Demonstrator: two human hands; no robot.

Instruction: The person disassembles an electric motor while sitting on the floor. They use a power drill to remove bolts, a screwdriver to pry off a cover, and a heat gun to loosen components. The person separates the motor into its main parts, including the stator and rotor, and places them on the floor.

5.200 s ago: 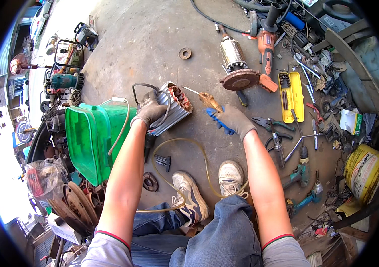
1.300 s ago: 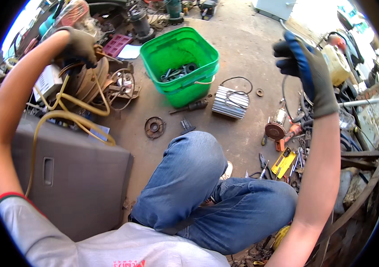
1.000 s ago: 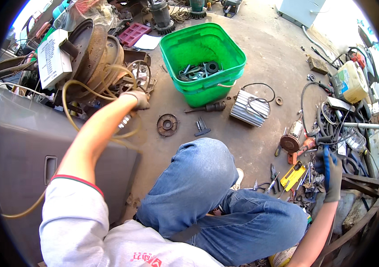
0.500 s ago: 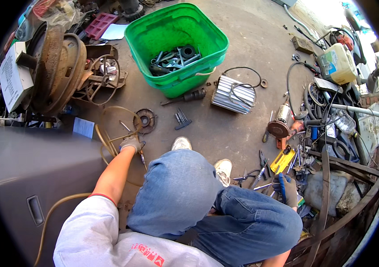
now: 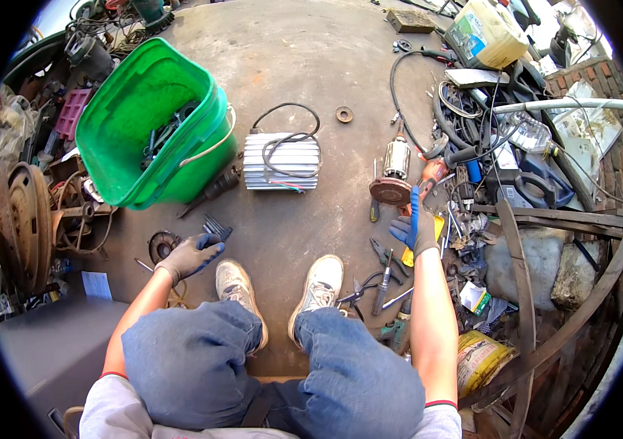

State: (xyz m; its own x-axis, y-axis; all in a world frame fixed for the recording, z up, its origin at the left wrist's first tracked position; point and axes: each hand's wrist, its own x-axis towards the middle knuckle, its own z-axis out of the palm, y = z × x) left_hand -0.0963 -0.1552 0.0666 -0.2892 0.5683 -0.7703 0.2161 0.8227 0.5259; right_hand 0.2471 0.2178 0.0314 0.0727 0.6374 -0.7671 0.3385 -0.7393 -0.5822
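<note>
My left hand (image 5: 193, 257), in a grey glove with blue fingertips, is over the floor with its fingers stretched out and nothing visible in them. It is nearest to a round dark metal flange (image 5: 162, 246) and a few short metal rods (image 5: 214, 225). On the right, my right hand (image 5: 418, 228) is raised with its blue-coated fingers apart, holding nothing. Just beyond it are a motor armature (image 5: 397, 159) standing over a rusty brown disc (image 5: 390, 192) and an orange power tool (image 5: 433, 173). A yellow case (image 5: 439, 228) shows partly behind the hand.
A green bucket (image 5: 202, 157) of metal tools stands at left, beside a finned silver box (image 5: 281, 162) with a black cable. Pliers (image 5: 382, 252) and a screwdriver (image 5: 382, 290) lie by my right shoe. Cables, scrap and a jug (image 5: 488, 35) crowd the right side.
My view has swung to the right. My left hand has come away from the coiled hose, and my right hand has risen from the tools by the yellow case and spread its fingers.
</note>
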